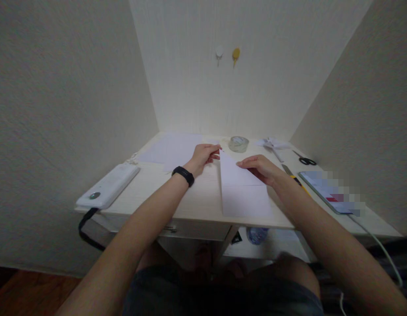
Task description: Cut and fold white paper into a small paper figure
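White paper point(242, 193), slant-topped, with 1 crosswise line, in the fingertip pinch of both hands point(202, 156) point(264, 170)

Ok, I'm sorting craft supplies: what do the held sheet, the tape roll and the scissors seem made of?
Held sheet: matte white paper, judging by its thin, crisp edges.
Tape roll: probably glossy clear plastic, since it looks see-through.
Scissors: likely smooth plastic handles, black and rounded; blade material unclear.

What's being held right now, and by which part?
The nearest paper: the left hand holds its far tip, and the right hand holds its slanting right edge.
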Demonstrator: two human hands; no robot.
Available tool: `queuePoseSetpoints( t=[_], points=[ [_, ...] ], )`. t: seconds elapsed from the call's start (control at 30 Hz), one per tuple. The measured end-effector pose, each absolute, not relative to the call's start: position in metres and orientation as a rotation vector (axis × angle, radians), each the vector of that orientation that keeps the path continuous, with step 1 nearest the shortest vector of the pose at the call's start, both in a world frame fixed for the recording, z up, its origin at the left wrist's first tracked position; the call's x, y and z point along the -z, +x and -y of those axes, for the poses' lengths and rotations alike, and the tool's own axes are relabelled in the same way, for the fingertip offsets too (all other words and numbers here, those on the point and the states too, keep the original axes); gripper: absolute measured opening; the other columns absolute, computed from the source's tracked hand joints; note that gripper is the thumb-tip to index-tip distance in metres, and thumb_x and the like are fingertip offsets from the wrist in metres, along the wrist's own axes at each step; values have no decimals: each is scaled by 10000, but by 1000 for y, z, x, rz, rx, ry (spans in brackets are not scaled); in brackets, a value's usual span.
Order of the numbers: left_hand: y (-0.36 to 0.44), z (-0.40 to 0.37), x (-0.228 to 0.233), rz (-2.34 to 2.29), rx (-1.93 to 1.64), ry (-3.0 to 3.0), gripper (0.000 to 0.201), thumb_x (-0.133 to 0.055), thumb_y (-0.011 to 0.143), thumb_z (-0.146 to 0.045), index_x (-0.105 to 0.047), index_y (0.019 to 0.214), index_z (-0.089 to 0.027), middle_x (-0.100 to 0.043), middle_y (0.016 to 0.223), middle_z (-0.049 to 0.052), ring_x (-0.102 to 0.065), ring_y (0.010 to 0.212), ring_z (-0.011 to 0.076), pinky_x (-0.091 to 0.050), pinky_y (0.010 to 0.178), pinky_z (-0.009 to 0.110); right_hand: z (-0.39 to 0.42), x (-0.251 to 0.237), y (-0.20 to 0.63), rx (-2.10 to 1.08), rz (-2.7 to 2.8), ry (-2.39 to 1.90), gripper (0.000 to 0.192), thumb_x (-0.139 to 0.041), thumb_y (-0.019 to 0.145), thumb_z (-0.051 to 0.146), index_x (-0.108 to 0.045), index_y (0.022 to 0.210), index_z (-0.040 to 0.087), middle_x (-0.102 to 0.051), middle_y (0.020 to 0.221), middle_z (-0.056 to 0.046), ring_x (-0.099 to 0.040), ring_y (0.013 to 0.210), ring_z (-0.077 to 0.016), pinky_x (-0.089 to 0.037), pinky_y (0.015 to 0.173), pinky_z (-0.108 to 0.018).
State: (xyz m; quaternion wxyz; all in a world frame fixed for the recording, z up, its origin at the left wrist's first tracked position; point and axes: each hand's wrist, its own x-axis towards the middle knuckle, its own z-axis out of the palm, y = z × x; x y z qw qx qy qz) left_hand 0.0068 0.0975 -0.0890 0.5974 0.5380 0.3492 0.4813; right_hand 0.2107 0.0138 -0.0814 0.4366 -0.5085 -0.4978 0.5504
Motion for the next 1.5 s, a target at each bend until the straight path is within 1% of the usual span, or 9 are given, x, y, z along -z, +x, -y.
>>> queuePoseSetpoints(
  t=[0.1, 0.23, 0.43, 0.57, 0.83, 0.97, 1.2, 1.33, 1.5],
  points=[
    [-1, -101, 79, -829, -1096, 1313, 276, -758, 767, -404, -721, 793, -132, -720, 827, 79, -610, 628, 87, -388, 517, 174, -9, 64, 227, -1397, 1467, -1360, 335, -880, 568, 389, -733, 711, 124, -684, 646, -50, -534, 517, -112, -385, 484, -248],
    [-5, -94, 66, -584, -794, 1401, 474, -745, 750, -562, -748, 839, -97, -722, 849, 122, -598, 635, 111, -456, 558, 218, -9, 35, 232, -1302, 1770, -1491, 354, -862, 590, 437, -750, 742, 138, -672, 666, -41, -532, 560, -110, -387, 509, -239],
    [-5, -82, 59, -539, -685, 1634, 333, -877, 636, -380, -689, 602, -108, -574, 550, -5, -451, 476, 42, -320, 446, 181, -11, 3, 223, -1107, 2013, -1562, 314, -840, 602, 435, -751, 728, 161, -621, 635, -13, -478, 568, -102, -344, 514, -243],
    [-7, -83, 59, -563, -675, 1646, 308, -850, 672, -391, -707, 629, -121, -611, 593, 8, -496, 510, 56, -360, 470, 184, -7, -9, 223, -988, 2076, -1620, 283, -811, 618, 426, -729, 661, 158, -563, 556, 9, -404, 508, -82, -283, 477, -245],
    [-1, -77, 61, -446, -489, 1819, 186, -841, 660, -306, -792, 781, -173, -735, 784, 49, -603, 689, 111, -481, 690, 254, -3, -17, 210, -895, 2313, -1709, 262, -758, 635, 380, -779, 761, 151, -732, 761, -61, -608, 668, -172, -449, 588, -266],
    [3, -72, 60, -461, -474, 1850, 154, -804, 678, -304, -789, 752, -170, -718, 717, 37, -573, 634, 103, -448, 643, 250, -6, -17, 202, -768, 2441, -1710, 221, -725, 657, 349, -779, 752, 157, -724, 721, -38, -608, 657, -159, -443, 600, -256],
    [2, -73, 60, -448, -460, 1880, 186, -793, 658, -317, -750, 629, -138, -563, 511, -12, -396, 467, 65, -256, 461, 218, -8, -18, 211, -748, 2542, -1629, 262, -707, 661, 374, -792, 778, 156, -734, 745, -34, -607, 683, -158, -450, 643, -261],
    [-2, -77, 62, -463, -394, 1821, 186, -812, 636, -313, -760, 654, -135, -625, 533, 16, -495, 477, 78, -336, 471, 206, -3, -21, 227, -833, 2500, -1696, 305, -715, 663, 423, -788, 770, 147, -736, 745, -49, -614, 663, -165, -456, 622, -264],
    [-14, -84, 59, -475, -258, 1730, 275, -831, 644, -352, -779, 771, -113, -760, 790, 134, -693, 673, 162, -494, 584, 237, 7, -24, 243, -948, 2340, -1775, 326, -743, 652, 461, -784, 747, 152, -734, 740, -64, -623, 653, -179, -470, 621, -282]
  ],
)
